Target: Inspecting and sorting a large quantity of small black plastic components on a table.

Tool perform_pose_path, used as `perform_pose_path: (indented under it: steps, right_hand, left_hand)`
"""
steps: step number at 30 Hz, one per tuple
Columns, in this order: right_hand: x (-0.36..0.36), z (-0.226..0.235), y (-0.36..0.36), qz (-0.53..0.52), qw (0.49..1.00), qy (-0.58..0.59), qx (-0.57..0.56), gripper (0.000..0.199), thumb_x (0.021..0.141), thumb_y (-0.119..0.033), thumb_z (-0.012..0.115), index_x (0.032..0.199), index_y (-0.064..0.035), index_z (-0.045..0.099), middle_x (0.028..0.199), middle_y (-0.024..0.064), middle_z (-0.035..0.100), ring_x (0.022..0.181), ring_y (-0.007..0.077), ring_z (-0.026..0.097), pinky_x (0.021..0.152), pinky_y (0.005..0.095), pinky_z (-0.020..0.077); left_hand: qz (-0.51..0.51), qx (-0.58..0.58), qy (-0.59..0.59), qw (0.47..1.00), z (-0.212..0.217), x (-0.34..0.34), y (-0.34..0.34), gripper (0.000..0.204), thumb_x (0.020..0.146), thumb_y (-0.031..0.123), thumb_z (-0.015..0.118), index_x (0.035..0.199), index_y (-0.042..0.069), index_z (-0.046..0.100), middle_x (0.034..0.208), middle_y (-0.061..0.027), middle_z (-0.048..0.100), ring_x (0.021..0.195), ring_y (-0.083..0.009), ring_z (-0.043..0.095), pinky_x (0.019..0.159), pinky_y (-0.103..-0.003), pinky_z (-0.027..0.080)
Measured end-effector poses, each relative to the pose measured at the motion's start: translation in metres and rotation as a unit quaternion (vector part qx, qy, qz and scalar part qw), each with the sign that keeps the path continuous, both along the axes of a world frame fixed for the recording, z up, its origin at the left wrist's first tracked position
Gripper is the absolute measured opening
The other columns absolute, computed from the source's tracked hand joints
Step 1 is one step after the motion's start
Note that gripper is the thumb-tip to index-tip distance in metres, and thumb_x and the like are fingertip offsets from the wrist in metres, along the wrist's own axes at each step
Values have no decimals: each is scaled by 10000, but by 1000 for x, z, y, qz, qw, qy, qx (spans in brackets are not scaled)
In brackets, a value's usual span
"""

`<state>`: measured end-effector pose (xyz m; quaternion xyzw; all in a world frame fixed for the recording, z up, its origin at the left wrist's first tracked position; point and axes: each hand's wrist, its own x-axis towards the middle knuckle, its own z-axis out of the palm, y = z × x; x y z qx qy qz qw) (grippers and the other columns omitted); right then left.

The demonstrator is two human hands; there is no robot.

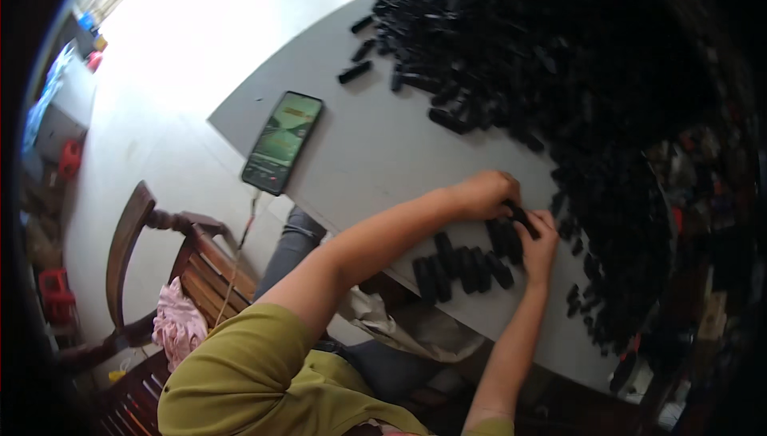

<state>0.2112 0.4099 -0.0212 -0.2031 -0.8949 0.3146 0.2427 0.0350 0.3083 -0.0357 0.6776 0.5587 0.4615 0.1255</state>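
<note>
Over the grey table (359,148), my left hand (487,193) and my right hand (540,242) come together on one black oblong piece (521,219). The fingers of both are closed around it, the left at its upper end and the right at its lower end. What kind of piece it is cannot be made out. Just below, near the table's front edge, a short row of similar black pieces (467,267) lies side by side. A few more of them (503,240) sit right beside my right hand, partly covered by it.
A large heap of black pieces (479,45) covers the far and right side of the table, with stray ones at its edge. A phone (284,142) with a lit screen and a cable lies at the left. A wooden chair (200,268) with a pink cloth (177,313) stands lower left.
</note>
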Motion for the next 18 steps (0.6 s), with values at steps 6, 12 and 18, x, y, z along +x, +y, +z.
perform_pose_path:
  steps: [6,12,18]
  right_hand:
    - [0,8,-15,-24,990,31,-133,329,908,-247,608,1130,-6,632,1140,85,567,1048,193,535,910,286,400]
    - [2,15,-25,59,997,23,-54,647,907,-599,454,1322,-109,531,1423,126,415,1326,298,354,1095,402,257]
    - [-6,19,-73,76,980,-96,156,665,783,-676,563,1284,-239,580,1463,138,355,1328,354,321,1087,464,259]
  left_hand:
    - [139,49,-23,989,28,8,-58,287,768,66,680,1050,34,634,1052,-120,611,1014,-296,575,852,-391,467]
    - [-172,-97,-174,965,65,62,-199,186,833,157,694,977,43,665,964,-113,650,915,-279,621,787,-349,494]
    - [110,-148,246,952,8,113,-250,416,762,266,696,1139,112,611,1133,-63,595,1043,-253,569,937,-390,411]
